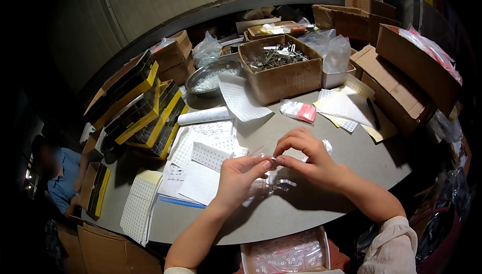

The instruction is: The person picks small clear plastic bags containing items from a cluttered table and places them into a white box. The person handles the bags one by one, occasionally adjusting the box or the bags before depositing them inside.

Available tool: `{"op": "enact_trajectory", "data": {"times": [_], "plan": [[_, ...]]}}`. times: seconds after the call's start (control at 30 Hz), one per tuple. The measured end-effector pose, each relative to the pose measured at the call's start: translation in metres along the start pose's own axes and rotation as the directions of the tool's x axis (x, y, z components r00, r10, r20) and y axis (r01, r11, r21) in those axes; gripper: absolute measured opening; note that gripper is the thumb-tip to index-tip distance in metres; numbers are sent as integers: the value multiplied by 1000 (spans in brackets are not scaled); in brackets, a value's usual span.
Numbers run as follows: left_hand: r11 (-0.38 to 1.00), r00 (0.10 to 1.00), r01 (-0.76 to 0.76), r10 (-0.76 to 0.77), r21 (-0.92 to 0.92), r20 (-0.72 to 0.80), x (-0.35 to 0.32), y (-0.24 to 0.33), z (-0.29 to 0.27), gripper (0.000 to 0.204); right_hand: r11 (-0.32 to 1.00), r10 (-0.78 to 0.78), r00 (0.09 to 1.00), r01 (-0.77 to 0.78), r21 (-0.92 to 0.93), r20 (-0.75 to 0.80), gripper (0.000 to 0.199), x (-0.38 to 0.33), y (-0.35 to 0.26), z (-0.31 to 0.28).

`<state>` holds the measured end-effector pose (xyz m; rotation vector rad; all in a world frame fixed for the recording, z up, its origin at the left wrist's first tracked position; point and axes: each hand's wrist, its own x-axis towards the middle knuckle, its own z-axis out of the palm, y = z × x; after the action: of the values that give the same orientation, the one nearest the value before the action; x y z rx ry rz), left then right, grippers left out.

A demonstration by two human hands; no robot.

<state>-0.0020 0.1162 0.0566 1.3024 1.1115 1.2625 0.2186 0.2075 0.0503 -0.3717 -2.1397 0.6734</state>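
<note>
Over the front of the grey table, my left hand (237,177) and my right hand (312,159) meet fingertip to fingertip. Between their pinched thumbs and index fingers is a tiny whitish piece, too small to name. Clear plastic film (258,152) sticks up beside my left fingers, perhaps part of a small bag. Beneath the hands lie a few small shiny metal parts (285,183) and some clear plastic. A small pale piece (328,146) rests just beyond my right hand.
Sticker sheets (201,181) lie at left, near stacked black-and-yellow boxes (150,108). Behind stand a metal bowl (203,84) and a carton of metal clips (286,81). A red-and-clear bag (298,111) lies midtable. An open box of ringlike pieces (286,254) sits at my lap. A person (65,173) is at far left.
</note>
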Motion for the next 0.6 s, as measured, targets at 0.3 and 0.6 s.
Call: {"op": "enact_trajectory", "data": {"times": [0.3,0.6], "plan": [[987,998,9,-19,-161,-63,-2,7,9,26,996,77,991,-71,55,-105,15,-4,-11,17],[902,959,-156,235,402,-156,6,15,-13,33,990,134,989,-131,44,-69,23,-4,-8,8]]}}
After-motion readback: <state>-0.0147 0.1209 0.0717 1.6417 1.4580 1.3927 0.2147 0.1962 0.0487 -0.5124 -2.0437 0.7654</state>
